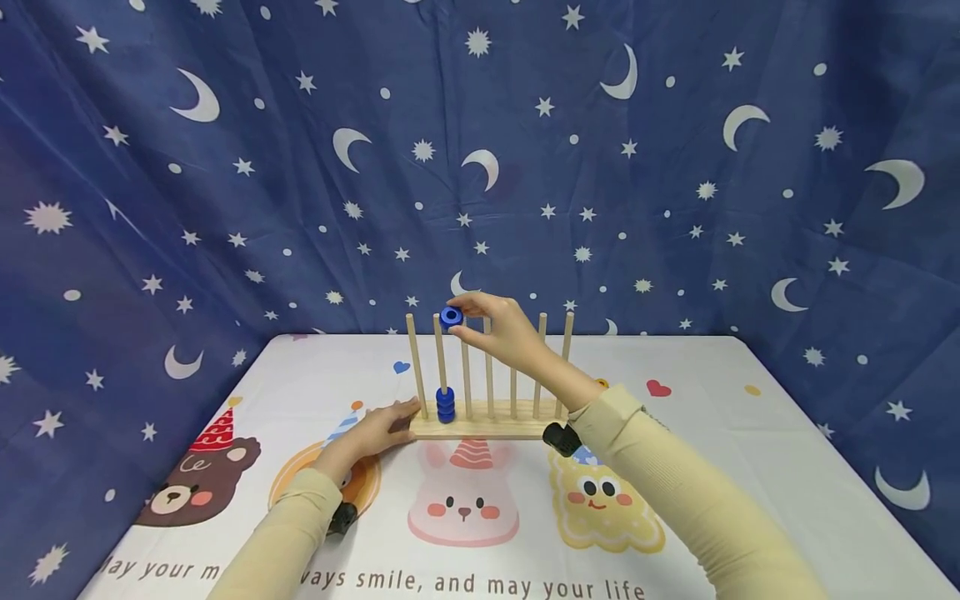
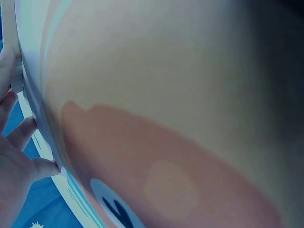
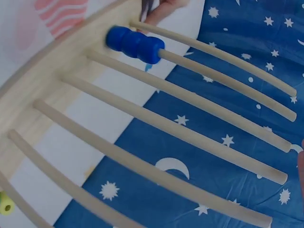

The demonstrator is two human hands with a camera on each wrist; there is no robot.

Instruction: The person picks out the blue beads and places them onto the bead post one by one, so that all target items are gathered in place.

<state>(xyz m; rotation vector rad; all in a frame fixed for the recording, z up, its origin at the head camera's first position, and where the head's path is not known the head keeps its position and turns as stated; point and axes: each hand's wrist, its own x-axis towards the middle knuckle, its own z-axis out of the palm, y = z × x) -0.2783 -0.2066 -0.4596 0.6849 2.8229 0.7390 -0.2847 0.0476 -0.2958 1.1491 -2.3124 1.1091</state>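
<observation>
A wooden rack [image 1: 480, 431] with several upright pegs stands on the table. Three blue beads [image 1: 446, 406] are stacked low on its second peg from the left; the right wrist view shows these blue beads [image 3: 135, 44] too. Between thumb and fingers, my right hand [image 1: 504, 332] pinches another blue bead [image 1: 452, 317], its hole showing, beside the top of that second peg. My left hand [image 1: 382, 429] grips the left end of the rack's base, and the left wrist view has the left hand [image 2: 16, 156] at the frame's edge. Only a sliver of the right hand [image 3: 301, 166] shows in the right wrist view.
A white tablecloth [image 1: 360, 367] with cartoon prints covers the table. Behind it hangs a blue curtain [image 1: 525, 233] with moons and stars. A yellow bead [image 3: 6, 204] lies near the rack's far right end, partly hidden by the right forearm in the head view.
</observation>
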